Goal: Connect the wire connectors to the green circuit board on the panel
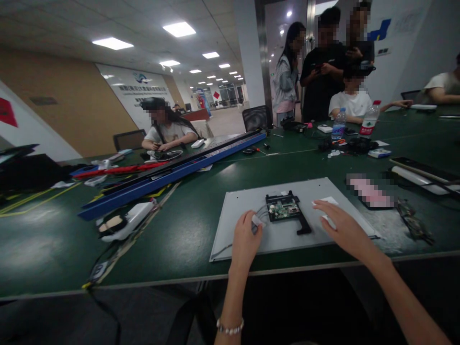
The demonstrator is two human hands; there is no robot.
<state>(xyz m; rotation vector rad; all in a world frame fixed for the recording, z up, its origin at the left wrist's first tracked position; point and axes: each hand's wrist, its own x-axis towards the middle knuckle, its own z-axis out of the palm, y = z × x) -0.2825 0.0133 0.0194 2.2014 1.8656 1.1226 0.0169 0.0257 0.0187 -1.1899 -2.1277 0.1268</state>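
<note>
A grey metal panel (244, 206) lies flat on the green table in front of me. On it sits a small green circuit board (283, 209) in a black bracket (304, 225), with thin wires running off to the left. My left hand (245, 239) rests on the panel's left part, fingers curled, pinching a small white connector (258, 221) at the wire ends. My right hand (341, 227) lies on the panel's right part with fingers stretched flat, next to a white label (328, 201) and just right of the bracket.
A long blue and black rail (168, 175) runs diagonally across the table on the left. A white device (125, 220) lies near it. Loose circuit parts (413, 223), water bottles (370, 119) and small tools lie to the right and behind. Several people sit or stand around the table.
</note>
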